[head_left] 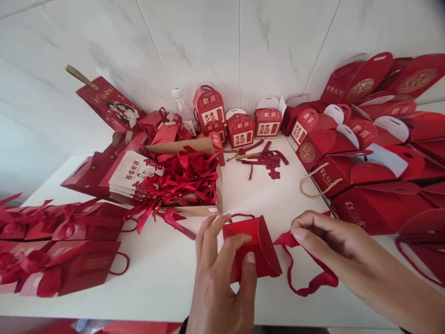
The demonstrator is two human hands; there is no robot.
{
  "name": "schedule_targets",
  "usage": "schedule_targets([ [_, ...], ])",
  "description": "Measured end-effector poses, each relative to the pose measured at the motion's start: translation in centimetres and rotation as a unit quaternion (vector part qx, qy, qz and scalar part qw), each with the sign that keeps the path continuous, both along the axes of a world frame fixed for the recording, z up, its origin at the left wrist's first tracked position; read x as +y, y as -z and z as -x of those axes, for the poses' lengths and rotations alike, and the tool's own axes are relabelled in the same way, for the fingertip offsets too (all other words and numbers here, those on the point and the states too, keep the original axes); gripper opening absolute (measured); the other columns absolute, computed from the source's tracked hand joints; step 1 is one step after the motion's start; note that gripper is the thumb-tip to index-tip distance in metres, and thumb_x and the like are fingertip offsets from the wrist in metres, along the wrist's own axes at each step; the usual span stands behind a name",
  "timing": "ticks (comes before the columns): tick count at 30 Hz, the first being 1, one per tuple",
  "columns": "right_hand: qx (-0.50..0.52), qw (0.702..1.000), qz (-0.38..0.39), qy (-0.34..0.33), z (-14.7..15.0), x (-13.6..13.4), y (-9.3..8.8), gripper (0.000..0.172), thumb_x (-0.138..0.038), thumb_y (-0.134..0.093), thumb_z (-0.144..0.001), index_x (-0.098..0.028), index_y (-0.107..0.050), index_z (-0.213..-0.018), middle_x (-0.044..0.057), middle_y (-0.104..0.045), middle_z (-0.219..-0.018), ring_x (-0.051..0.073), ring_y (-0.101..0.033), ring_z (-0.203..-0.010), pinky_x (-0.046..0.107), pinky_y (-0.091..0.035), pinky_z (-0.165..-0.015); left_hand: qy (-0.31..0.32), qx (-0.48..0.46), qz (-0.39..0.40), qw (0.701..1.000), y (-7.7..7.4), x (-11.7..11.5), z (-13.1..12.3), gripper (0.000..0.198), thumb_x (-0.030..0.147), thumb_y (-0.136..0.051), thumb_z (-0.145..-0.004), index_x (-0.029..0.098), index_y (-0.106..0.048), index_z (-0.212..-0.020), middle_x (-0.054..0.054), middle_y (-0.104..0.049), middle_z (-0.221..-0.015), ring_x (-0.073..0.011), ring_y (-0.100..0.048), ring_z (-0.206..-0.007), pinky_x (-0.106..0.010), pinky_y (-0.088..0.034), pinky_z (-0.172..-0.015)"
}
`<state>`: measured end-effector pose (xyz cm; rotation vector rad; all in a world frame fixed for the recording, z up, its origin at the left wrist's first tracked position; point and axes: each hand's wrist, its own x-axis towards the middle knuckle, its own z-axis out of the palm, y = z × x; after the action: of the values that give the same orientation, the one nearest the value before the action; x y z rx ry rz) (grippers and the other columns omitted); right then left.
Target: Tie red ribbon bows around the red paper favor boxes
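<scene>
Head view, the only one: small glossy red card box with a curved end flap (267,248) sits on the white tabletop (156,283), front centre, between the hands. Left hand (224,273) braces it from the near left, probably to stop it sliding while the right works the ribbon. Right hand (342,246) is just right of the box, ribbon tip aimed at the flap, likely for control of that end; can't tell if it touches. Brown cardboard carton (219,188) of tangled red ribbon bows (187,174) is beyond the left hand, presumably within easy reach. Larger red card boxes (371,206) crowd the right side. Fingers: left thumb and index moderately spread, holding the box, other fingers at its far-left edge by the cord. Right thumb and index pinched closed on a dark red fabric ribbon (323,279), slack looping below.
</scene>
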<state>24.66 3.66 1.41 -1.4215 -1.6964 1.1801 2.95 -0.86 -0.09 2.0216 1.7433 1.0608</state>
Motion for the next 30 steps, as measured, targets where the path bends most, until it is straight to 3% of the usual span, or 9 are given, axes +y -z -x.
schedule_targets([
  [5,0.022,0.998,0.054,-0.038,0.3,0.0,0.9,0.042,-0.062,-0.052,-0.108,-0.026,-0.063,-0.089,-0.004,-0.046,-0.064,0.014,-0.041,-0.052,0.021,-0.029,-0.042,0.005,0.015,0.017,1.0,0.5,0.2,-0.5,0.027,0.016,-0.055,-0.095,0.029,-0.067,-0.115,-0.008,-0.049,-0.15,-0.0328,-0.034,-0.148,-0.055,-0.044,-0.111],
  [14,0.005,0.997,0.032,-0.063,1.1,-0.1,0.9,0.035,-0.055,-0.05,-0.111,-0.027,-0.062,-0.094,-0.004,-0.053,-0.067,0.016,-0.048,-0.054,0.023,-0.032,-0.044,0.006,0.002,0.018,1.0,0.5,0.7,-0.9,0.026,0.016,-0.055,-0.096,0.029,-0.069,-0.114,-0.007,-0.053,-0.146,-0.0314,-0.035,-0.147,-0.056,-0.043,-0.113],
  [19,0.001,0.996,0.04,-0.079,1.5,-0.1,0.9,0.035,-0.054,-0.047,-0.112,-0.027,-0.062,-0.096,-0.005,-0.055,-0.068,0.014,-0.048,-0.049,0.022,-0.032,-0.04,0.033,-0.011,0.042,0.999,0.8,1.1,-0.8,0.019,0.014,-0.056,-0.094,0.028,-0.068,-0.099,-0.006,-0.056,-0.142,-0.032,-0.036,-0.147,-0.055,-0.046,-0.111],
  [22,-0.014,0.997,0.013,-0.071,1.5,-0.2,0.9,0.031,-0.052,-0.048,-0.112,-0.027,-0.063,-0.101,-0.002,-0.063,-0.08,0.016,-0.059,-0.061,0.021,-0.041,-0.044,0.0,-0.072,0.061,0.996,0.6,1.1,-1.1,0.015,0.019,-0.056,-0.097,0.028,-0.068,-0.093,-0.006,-0.059,-0.138,-0.0298,-0.041,-0.145,-0.051,-0.045,-0.111],
  [24,-0.033,0.997,-0.047,-0.054,1.6,-0.3,0.7,0.024,-0.048,-0.048,-0.112,-0.03,-0.065,-0.113,0.002,-0.067,-0.104,0.021,-0.067,-0.086,0.023,-0.053,-0.057,-0.028,-0.132,0.062,0.989,0.3,0.9,-1.3,0.015,0.024,-0.054,-0.1,0.027,-0.067,-0.092,-0.007,-0.059,-0.137,-0.0277,-0.044,-0.142,-0.048,-0.042,-0.112],
  [26,-0.051,0.99,-0.119,-0.053,1.9,-0.3,0.2,0.022,-0.043,-0.049,-0.112,-0.032,-0.063,-0.126,0.004,-0.06,-0.129,0.025,-0.061,-0.115,0.03,-0.059,-0.082,-0.037,-0.192,0.05,0.979,-0.1,0.6,-1.5,0.016,0.025,-0.053,-0.101,0.026,-0.065,-0.09,-0.007,-0.058,-0.138,-0.0261,-0.047,-0.141,-0.044,-0.042,-0.111],
  [28,-0.052,0.984,-0.154,-0.075,2.4,-0.4,-0.3,0.022,-0.039,-0.05,-0.112,-0.034,-0.062,-0.13,0.004,-0.053,-0.139,0.027,-0.05,-0.131,0.038,-0.053,-0.103,-0.033,-0.234,0.028,0.971,-0.4,0.3,-1.7,0.016,0.024,-0.053,-0.101,0.026,-0.064,-0.089,-0.005,-0.056,-0.14,-0.0259,-0.048,-0.141,-0.043,-0.04,-0.111],
  [30,-0.03,0.983,-0.139,-0.112,3.1,-0.4,-0.8,0.017,-0.036,-0.05,-0.112,-0.034,-0.065,-0.121,0.003,-0.053,-0.138,0.026,-0.046,-0.134,0.038,-0.049,-0.109,-0.029,-0.25,0.004,0.968,-0.4,-0.1,-1.6,0.015,0.022,-0.056,-0.099,0.027,-0.064,-0.088,-0.003,-0.056,-0.142,-0.0267,-0.049,-0.14,-0.044,-0.038,-0.113],
])
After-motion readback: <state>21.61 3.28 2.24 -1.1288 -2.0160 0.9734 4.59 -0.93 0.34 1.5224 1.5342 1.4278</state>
